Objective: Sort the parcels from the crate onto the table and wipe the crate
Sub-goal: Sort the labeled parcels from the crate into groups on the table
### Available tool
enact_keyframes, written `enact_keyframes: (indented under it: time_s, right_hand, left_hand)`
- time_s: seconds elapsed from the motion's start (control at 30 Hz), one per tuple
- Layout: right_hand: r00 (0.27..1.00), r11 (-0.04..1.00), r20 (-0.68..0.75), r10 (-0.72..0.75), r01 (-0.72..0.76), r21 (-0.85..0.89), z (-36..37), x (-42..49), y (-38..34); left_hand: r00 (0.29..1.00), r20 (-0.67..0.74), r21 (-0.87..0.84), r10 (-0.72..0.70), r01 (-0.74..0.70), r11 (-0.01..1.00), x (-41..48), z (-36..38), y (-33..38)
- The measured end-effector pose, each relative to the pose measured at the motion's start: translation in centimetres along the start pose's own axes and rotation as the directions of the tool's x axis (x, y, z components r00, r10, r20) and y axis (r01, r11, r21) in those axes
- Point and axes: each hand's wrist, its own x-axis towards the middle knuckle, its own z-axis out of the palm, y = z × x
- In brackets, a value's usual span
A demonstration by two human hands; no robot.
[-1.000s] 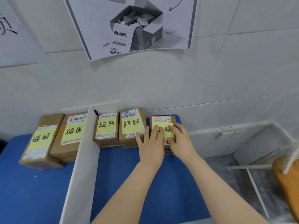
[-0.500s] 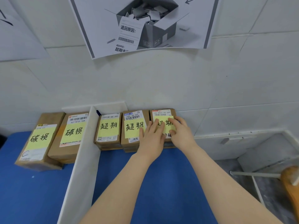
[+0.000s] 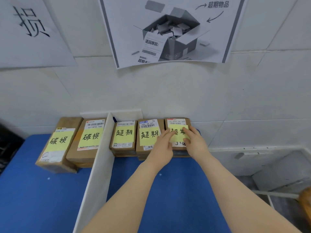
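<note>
Five brown cardboard parcels with yellow notes lie in a row at the back of the blue table (image 3: 168,190), against the wall. A white divider (image 3: 99,162) splits them: two parcels (image 3: 58,143) (image 3: 89,140) on its left, three on its right. My left hand (image 3: 162,143) and my right hand (image 3: 195,142) both rest flat, fingers straight, on the rightmost parcel (image 3: 178,122), covering part of its yellow note. Beside it lie the middle parcel (image 3: 147,133) and the parcel next to the divider (image 3: 124,134). No crate is in view.
Printed sheets hang on the tiled wall: a box poster (image 3: 170,31) above the right group, a handwritten sheet (image 3: 32,29) above the left. Right of the table a white ledge (image 3: 252,158) drops to a grey floor. A wooden object (image 3: 305,204) shows at the right edge.
Both hands have pushed the rightmost parcel back towards the wall and in line with its neighbours. The camera has tilted up a little.
</note>
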Motion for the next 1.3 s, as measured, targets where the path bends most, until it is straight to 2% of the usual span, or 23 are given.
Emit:
enact_keyframes:
  time_s: [0.03, 0.1, 0.13, 0.2, 0.27, 0.33, 0.43, 0.57, 0.63, 0.67, 0.77, 0.87, 1.07, 1.3]
  right_hand:
    - [1.000, 1.000, 0.004, -0.006, 0.006, -0.019, 0.0, -0.1, 0.0]
    - [1.000, 0.997, 0.015, -0.022, 0.023, -0.074, 0.0, -0.5, -0.2]
    - [0.999, 0.995, 0.029, -0.032, 0.035, -0.098, 0.0, -0.7, -0.4]
    - [0.995, 0.986, 0.078, -0.062, 0.073, -0.148, -0.3, -1.0, -0.8]
    - [0.994, 0.964, 0.086, -0.069, 0.088, -0.251, -0.7, -1.5, -1.4]
    - [0.998, 0.938, 0.004, -0.065, 0.062, -0.340, -1.1, -2.6, -2.8]
    - [0.984, 0.948, -0.086, -0.157, 0.125, -0.293, -0.9, -5.2, -7.1]
    - [0.931, 0.920, -0.066, -0.358, 0.340, -0.196, 0.3, -9.7, -14.6]
    - [0.909, 0.893, -0.011, -0.417, 0.407, -0.192, 1.4, -12.3, -18.3]
    - [0.899, 0.880, 0.021, -0.438, 0.434, -0.194, 2.2, -13.8, -20.1]
    - [0.853, 0.830, 0.086, -0.514, 0.520, -0.201, 5.2, -17.9, -25.7]
    - [0.802, 0.764, 0.144, -0.580, 0.596, -0.245, 9.8, -21.5, -31.4]
    - [0.752, 0.745, 0.263, -0.605, 0.651, -0.148, 20.2, -27.6, -40.5]
    - [0.766, 0.795, 0.306, -0.566, 0.605, -0.044, 27.6, -31.0, -44.4]
  left_hand:
    - [0.996, -0.071, -0.059, -0.046, 0.041, 0.997, -0.7, -0.4, 0.3]
    - [0.960, -0.226, -0.074, -0.167, 0.154, 0.985, -2.1, -1.2, 0.5]
    - [0.942, -0.258, -0.058, -0.216, 0.208, 0.976, -2.8, -1.5, 0.3]
    - [0.944, -0.201, -0.043, -0.260, 0.256, 0.966, -4.3, -1.9, 0.1]
    - [0.971, -0.110, -0.004, -0.213, 0.214, 0.977, -5.8, -2.1, 0.1]
    - [0.985, -0.090, 0.093, -0.146, 0.154, 0.984, -7.2, -2.7, 0.5]
    - [0.983, -0.174, 0.213, -0.058, 0.095, 0.973, -8.8, -5.1, 2.2]
    - [0.938, -0.327, 0.324, 0.116, -0.004, 0.946, -12.5, -11.6, 4.7]
    - [0.897, -0.402, 0.475, 0.186, 0.030, 0.879, -15.8, -15.7, 4.2]
    - [0.872, -0.449, 0.548, 0.197, 0.094, 0.831, -17.8, -17.8, 3.4]
    - [0.822, -0.569, 0.563, 0.039, 0.354, 0.746, -24.7, -23.5, -1.3]
    - [0.809, -0.569, 0.498, -0.147, 0.481, 0.721, -31.8, -27.7, -6.8]
    - [0.810, -0.548, 0.495, -0.209, 0.515, 0.700, -42.0, -34.8, -14.2]
    - [0.816, -0.529, 0.452, -0.234, 0.505, 0.736, -46.1, -40.5, -18.5]
